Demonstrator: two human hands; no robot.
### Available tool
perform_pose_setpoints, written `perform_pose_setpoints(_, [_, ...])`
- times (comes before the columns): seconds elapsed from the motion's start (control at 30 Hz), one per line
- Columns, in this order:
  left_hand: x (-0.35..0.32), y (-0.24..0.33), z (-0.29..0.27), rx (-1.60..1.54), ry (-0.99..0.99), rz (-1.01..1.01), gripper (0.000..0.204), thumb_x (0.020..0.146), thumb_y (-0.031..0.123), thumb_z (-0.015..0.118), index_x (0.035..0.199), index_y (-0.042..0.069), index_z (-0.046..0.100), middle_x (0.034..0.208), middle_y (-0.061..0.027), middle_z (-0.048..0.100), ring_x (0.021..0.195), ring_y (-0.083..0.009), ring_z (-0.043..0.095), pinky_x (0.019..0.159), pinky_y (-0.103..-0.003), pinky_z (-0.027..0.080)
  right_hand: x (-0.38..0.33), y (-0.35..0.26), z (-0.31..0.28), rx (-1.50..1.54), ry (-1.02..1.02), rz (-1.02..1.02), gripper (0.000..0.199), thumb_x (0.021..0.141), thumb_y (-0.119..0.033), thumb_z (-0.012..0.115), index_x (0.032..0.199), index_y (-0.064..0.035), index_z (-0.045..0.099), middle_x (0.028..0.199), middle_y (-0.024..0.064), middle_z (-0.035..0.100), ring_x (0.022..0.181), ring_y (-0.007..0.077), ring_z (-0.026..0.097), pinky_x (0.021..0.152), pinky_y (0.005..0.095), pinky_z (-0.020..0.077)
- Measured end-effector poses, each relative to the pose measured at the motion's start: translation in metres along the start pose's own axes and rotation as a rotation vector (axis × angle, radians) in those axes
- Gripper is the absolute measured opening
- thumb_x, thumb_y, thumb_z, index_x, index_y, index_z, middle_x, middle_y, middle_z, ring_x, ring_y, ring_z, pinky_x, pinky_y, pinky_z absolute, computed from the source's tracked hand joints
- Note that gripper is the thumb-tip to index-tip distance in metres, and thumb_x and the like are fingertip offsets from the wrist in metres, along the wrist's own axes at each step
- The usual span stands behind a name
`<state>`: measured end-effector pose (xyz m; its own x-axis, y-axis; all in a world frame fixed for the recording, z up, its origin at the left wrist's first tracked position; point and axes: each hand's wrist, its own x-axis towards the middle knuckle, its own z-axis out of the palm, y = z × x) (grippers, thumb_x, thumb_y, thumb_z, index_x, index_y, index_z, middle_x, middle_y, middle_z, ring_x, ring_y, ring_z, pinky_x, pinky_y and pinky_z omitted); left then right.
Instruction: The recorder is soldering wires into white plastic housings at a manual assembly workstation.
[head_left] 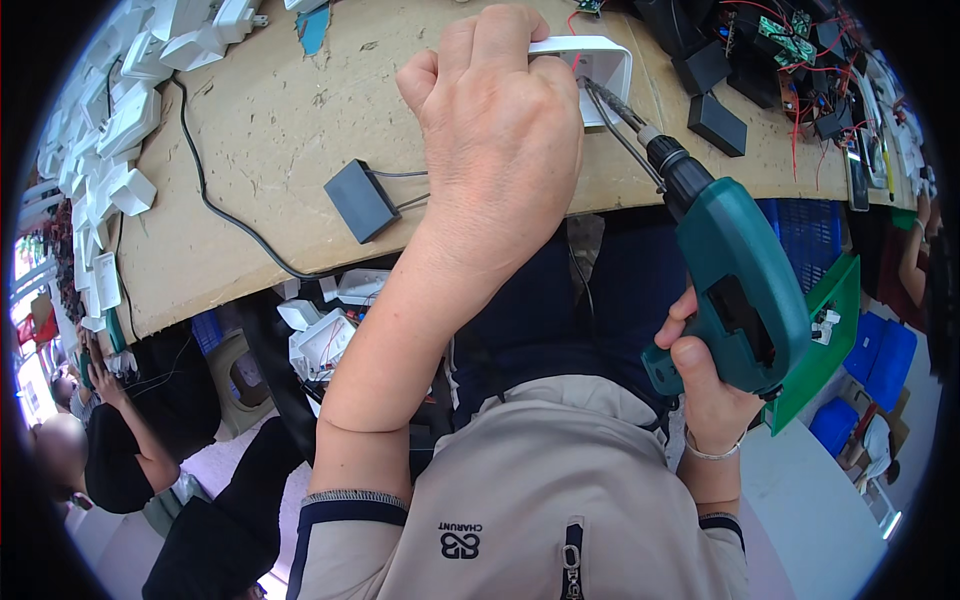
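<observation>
My left hand [505, 125] reaches over the table, its fingers closed on a white plastic housing [607, 62] whose open side shows. A thin red wire [575, 62] comes out of the housing. My right hand [712, 385] grips the handle of a green soldering gun [745, 270] with a black collar. The gun's metal tip [610, 102] and a thin feed tube beside it point into the housing, by my left fingers. Whether the tip touches anything inside, I cannot tell. A black block [361, 201] with two grey rods lies next to my left wrist, which hides the rods' ends.
White plastic housings [130, 120] pile up on the table's left side; a black cable [203, 190] curves beside them. Black boxes [717, 125], green circuit boards [785, 40] and red wires crowd the right. Below are a green tray [820, 340] and, at left, another person [130, 430].
</observation>
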<state>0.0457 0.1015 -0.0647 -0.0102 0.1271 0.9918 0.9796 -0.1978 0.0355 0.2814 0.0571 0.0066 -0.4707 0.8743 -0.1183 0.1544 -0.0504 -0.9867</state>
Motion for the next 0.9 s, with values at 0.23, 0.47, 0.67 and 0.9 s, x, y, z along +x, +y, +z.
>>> perform_pose_setpoints(0.23, [0.045, 0.036, -0.033, 0.192, -0.736, -0.443, 0.005, 0.067, 0.005, 0.059, 0.069, 0.003, 0.054, 0.092, -0.0084, 0.051, 0.084, -0.0261, 0.049, 0.071, -0.040, 0.030, 0.002, -0.002, 0.003, 0.017, 0.036, -0.015, 0.038, 0.071, -0.003, 0.073, 0.104, 0.0032, 0.056, 0.091, 0.0102, 0.062, 0.071, 0.0131, 0.060, 0.062, 0.0246, 0.0514])
perform_pose_setpoints(0.47, [0.000, -0.001, 0.000, 0.014, 0.002, 0.013, 0.005, 0.067, 0.005, 0.059, 0.069, 0.002, 0.055, 0.093, -0.0089, 0.051, 0.085, -0.0262, 0.048, 0.072, -0.040, 0.030, 0.000, -0.003, 0.004, 0.018, -0.010, -0.020, 0.046, 0.071, -0.004, 0.072, 0.112, 0.0041, 0.052, 0.100, 0.0138, 0.061, 0.074, 0.0145, 0.061, 0.064, 0.0252, 0.0514])
perform_pose_setpoints(0.67, [0.035, 0.026, -0.027, 0.241, -0.775, -0.432, 0.006, 0.066, 0.005, 0.059, 0.070, 0.002, 0.056, 0.093, -0.0089, 0.051, 0.085, -0.0263, 0.048, 0.073, -0.040, 0.030, 0.001, 0.001, 0.004, 0.031, -0.019, -0.089, 0.051, 0.072, -0.004, 0.071, 0.117, 0.0048, 0.047, 0.108, 0.0174, 0.058, 0.075, 0.0152, 0.061, 0.066, 0.0262, 0.0514])
perform_pose_setpoints(0.9, [0.016, 0.009, -0.015, 0.127, -0.379, -0.226, 0.006, 0.066, 0.005, 0.059, 0.070, 0.002, 0.056, 0.093, -0.0089, 0.051, 0.086, -0.0264, 0.049, 0.073, -0.040, 0.030, -0.001, -0.001, 0.004, 0.031, -0.051, -0.080, 0.052, 0.072, -0.004, 0.070, 0.118, 0.0047, 0.046, 0.109, 0.0179, 0.057, 0.076, 0.0153, 0.061, 0.066, 0.0258, 0.0510])
